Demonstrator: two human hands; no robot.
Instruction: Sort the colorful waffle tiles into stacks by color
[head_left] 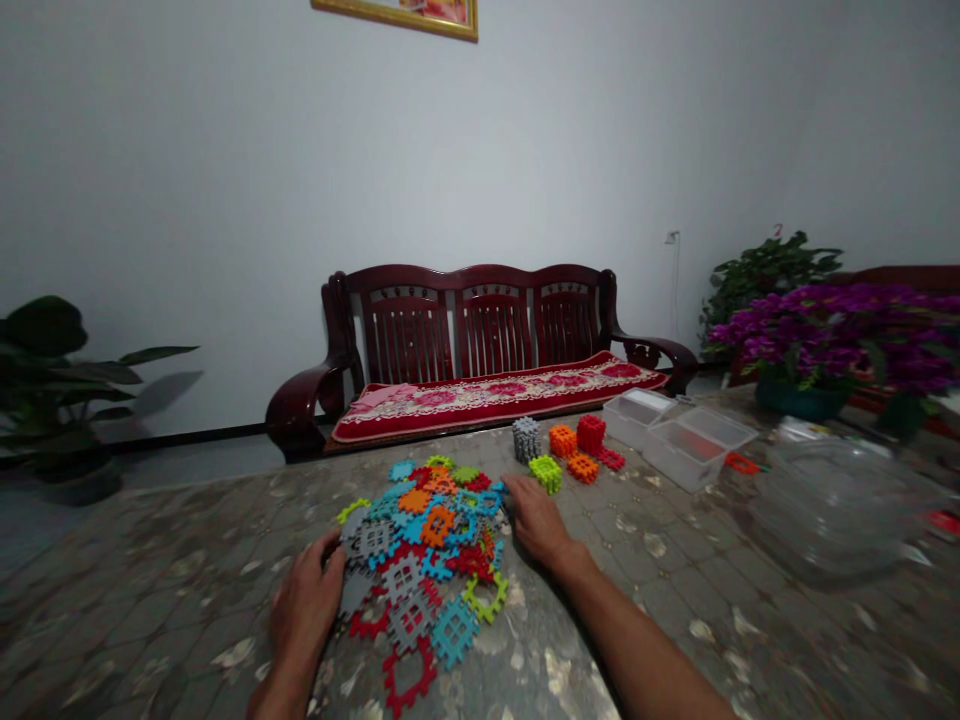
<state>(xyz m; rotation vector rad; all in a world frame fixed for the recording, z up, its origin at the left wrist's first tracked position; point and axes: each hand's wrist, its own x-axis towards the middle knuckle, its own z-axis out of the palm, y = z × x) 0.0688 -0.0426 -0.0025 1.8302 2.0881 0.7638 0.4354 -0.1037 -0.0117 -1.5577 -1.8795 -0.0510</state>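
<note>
My left hand (306, 590) rests on the table at the near left edge of a loose pile of toothed plastic building tiles, thumb apart from the fingers. Nearest to it are grey tiles (373, 540). On the pile's right side my right hand (536, 522) has its fingertips closed at the edge of a blue tile (491, 492); its underside is hidden. Orange tiles (437, 526), red tiles (409, 675) and green tiles (486, 597) overlap in the heap, some square with window grids, others ring-shaped. A teal window tile (454, 632) lies near the front.
Beyond my right hand stand a grey block stack (526, 440), a lime cube (545, 474), orange blocks (562, 440) and a red block (591, 434). Further right are clear plastic boxes (686, 455), a transparent lidded bowl (844, 505) and purple flowers (840, 330). A wooden bench (491, 330) stands behind.
</note>
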